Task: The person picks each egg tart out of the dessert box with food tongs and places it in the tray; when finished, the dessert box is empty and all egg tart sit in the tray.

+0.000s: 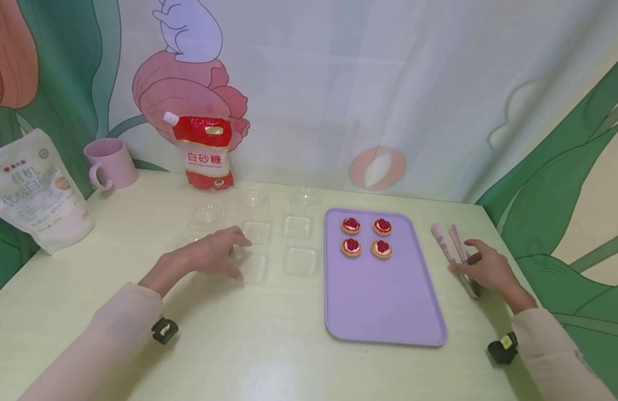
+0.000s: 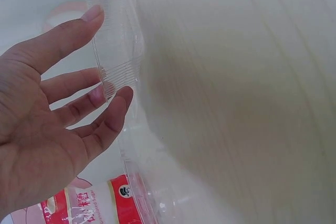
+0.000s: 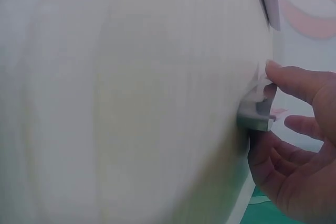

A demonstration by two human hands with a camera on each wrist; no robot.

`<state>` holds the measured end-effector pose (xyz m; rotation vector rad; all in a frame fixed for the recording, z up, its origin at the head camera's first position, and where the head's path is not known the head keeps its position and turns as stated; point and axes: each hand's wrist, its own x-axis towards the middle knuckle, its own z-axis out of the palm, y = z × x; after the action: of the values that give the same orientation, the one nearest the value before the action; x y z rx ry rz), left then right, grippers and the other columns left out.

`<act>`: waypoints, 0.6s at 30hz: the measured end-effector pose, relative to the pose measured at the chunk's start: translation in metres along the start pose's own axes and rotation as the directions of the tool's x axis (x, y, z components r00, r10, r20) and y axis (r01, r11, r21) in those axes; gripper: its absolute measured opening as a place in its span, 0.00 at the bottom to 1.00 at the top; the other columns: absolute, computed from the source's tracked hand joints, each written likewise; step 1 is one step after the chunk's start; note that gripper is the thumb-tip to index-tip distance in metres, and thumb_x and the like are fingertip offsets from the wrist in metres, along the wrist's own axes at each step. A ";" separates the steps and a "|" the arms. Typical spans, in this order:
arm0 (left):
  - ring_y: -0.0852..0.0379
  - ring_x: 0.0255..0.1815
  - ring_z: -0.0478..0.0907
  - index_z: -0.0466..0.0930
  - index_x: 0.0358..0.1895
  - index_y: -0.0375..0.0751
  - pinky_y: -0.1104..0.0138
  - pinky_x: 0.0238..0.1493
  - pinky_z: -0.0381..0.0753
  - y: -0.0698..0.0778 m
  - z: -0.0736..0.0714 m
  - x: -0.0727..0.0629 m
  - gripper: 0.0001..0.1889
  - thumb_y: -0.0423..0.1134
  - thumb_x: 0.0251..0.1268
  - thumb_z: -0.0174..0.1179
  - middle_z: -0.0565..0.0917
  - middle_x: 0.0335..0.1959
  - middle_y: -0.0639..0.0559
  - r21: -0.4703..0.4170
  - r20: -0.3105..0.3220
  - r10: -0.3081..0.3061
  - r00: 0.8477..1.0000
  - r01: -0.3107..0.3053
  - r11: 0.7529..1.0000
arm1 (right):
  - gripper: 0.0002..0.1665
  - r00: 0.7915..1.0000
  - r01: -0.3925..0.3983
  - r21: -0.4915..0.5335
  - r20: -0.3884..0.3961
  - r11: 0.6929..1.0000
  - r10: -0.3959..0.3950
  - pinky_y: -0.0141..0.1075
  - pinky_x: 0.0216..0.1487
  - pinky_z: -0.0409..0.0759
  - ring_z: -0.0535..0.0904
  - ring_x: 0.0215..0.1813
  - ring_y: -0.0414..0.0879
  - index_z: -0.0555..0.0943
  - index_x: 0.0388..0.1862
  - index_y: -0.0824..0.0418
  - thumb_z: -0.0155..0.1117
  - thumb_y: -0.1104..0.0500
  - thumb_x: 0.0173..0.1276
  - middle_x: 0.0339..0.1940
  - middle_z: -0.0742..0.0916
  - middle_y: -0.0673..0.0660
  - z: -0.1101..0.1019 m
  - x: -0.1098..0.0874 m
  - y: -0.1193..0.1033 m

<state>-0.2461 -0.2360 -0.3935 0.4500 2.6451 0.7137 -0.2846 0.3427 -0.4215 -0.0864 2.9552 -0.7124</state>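
My left hand reaches over a clear plastic box, thumb at its near side and fingers at its far side. In the left wrist view the fingers are loosely bent around the ridged box edge, not visibly gripping it. On the right, my right hand holds metal tongs with pink-covered arms, its thumb and fingers on either side of them. The tongs' metal bend shows between thumb and fingers in the right wrist view. They lie low over the table.
Between the hands, a lilac tray carries several berry tartlets. More clear boxes and lids stand in rows. A red sugar bag, a pink mug and a white pouch stand along the back left.
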 end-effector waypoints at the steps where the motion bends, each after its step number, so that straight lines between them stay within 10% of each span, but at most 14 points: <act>1: 0.47 0.52 0.73 0.73 0.68 0.37 0.61 0.48 0.81 0.000 0.000 0.000 0.40 0.41 0.50 0.78 0.74 0.58 0.43 0.001 0.000 -0.002 1.000 0.002 1.000 | 0.50 1.000 -0.001 0.000 0.004 1.000 0.001 0.44 0.37 0.81 0.83 0.44 0.65 0.59 0.71 0.75 0.71 0.48 0.65 0.49 0.82 0.79 0.000 0.000 0.000; 18: 0.47 0.51 0.73 0.70 0.70 0.34 0.62 0.48 0.79 0.004 -0.001 0.000 0.42 0.42 0.50 0.78 0.73 0.57 0.42 0.027 0.015 0.010 1.000 -0.010 1.000 | 0.50 1.000 0.005 0.014 0.023 1.000 -0.005 0.39 0.34 0.77 0.80 0.40 0.59 0.57 0.73 0.74 0.71 0.50 0.64 0.47 0.81 0.77 -0.002 -0.002 -0.002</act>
<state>-0.2453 -0.2331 -0.3903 0.4746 2.6433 0.6761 -0.2829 0.3420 -0.4186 -0.1006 2.9287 -0.7279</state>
